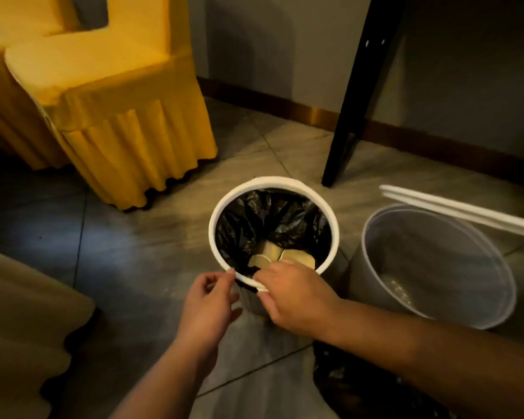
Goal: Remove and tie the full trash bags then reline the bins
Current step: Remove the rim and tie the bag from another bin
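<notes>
Nearest, at the lower right, a heap of crumpled black plastic (345,385) is seen on the floor (133,252); whether it is a tied bag cannot be told.

Just beyond it, the near edge of the white ring (273,181) that crowns the bin (250,302) is worked by both hands. The ring is gripped by the right hand (297,294), fingers over it and thumb beneath. It is pinched by the curled fingertips of the left hand (208,300) just to the left.

Inside, the black liner (254,219) is held under the ring, with paper cups (265,255) lying low in it.

The step in hand is judged to be freeing the liner. Next, the ring would need to be lifted evenly off the rim, so that the bag edge can be gathered without tearing.

To the right an unlined grey bin (421,243) stands, with white strips (466,210) lying past it. Farther off, a yellow-covered chair (118,101) and a black leg (357,95) are seen.
</notes>
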A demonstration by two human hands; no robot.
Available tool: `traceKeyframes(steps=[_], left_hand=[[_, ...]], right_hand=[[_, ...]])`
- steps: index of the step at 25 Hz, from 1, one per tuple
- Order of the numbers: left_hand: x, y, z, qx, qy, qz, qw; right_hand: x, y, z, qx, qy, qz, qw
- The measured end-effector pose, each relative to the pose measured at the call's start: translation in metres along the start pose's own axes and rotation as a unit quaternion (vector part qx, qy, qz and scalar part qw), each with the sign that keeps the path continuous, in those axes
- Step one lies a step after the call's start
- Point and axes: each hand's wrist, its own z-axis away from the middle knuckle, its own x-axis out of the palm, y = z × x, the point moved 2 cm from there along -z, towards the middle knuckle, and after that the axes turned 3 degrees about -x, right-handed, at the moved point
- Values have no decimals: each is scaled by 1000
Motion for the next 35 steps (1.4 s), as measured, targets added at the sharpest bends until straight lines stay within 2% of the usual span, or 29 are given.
traceKeyframes(steps=[5, 10, 17, 20, 25, 29, 31, 35], left_hand=[[9, -4, -13, 6, -34, 48, 998], [5, -1, -5, -10, -49, 88, 995], [12, -3, 7, -7, -58, 103, 993], [12, -1, -3, -25, -25, 117, 992], [19, 2, -12, -21, -20, 108, 994], [16, 5, -16, -1, 4, 84, 996], [14, 8, -16, 15, 7, 58, 998], [11, 16, -13, 44, 14, 1, 999]], right_hand=[[19, 2, 9, -29, 105, 7, 994], [29, -4, 5, -83, 149, 78, 982], [26, -9, 7, -56, 221, 80, 970], [6, -14, 11, -33, 222, 97, 970], [-59, -11, -5, -33, 228, 36, 972], [-103, 19, -11, -42, 161, -45, 985], [-115, 34, -6, -50, 159, -77, 983], [-136, 68, -11, 6, 315, -114, 942]])
